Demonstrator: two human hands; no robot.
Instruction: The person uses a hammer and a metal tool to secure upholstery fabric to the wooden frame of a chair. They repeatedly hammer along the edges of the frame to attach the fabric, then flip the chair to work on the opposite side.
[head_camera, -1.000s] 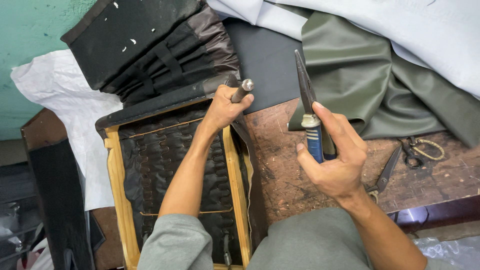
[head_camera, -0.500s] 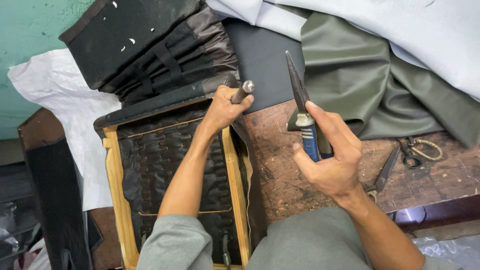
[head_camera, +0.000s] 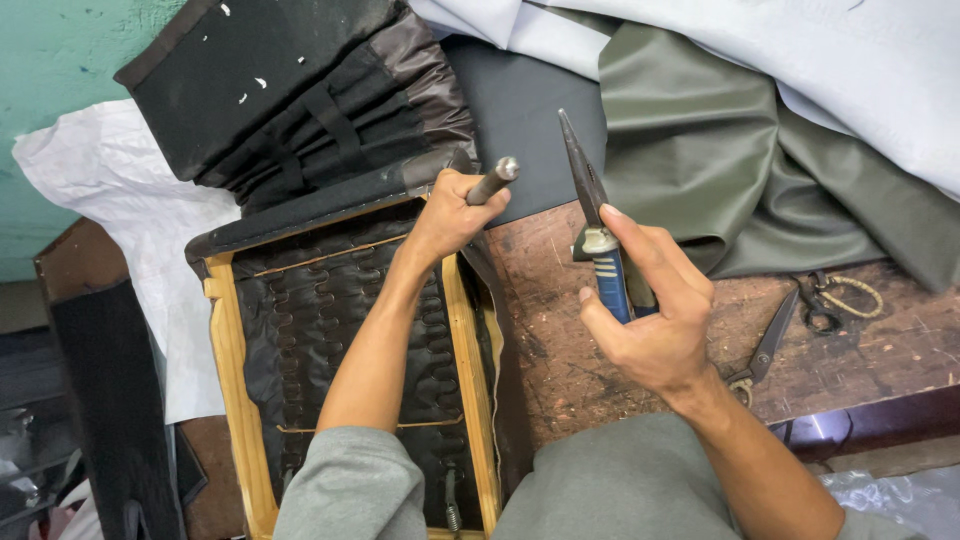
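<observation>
Blue-handled pliers (head_camera: 606, 262), olive fabric (head_camera: 700, 160), yellow wooden frame (head_camera: 228, 400).

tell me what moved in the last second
The right hand tipped the blue-handled pliers so their tip swung left, and shifted slightly left with them. The left hand kept its grip on the metal rod at the wooden seat frame. Scissors stayed put.

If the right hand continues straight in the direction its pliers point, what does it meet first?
Probably the dark grey sheet: the pliers in the right hand point up toward it, though depth is unclear.
</observation>
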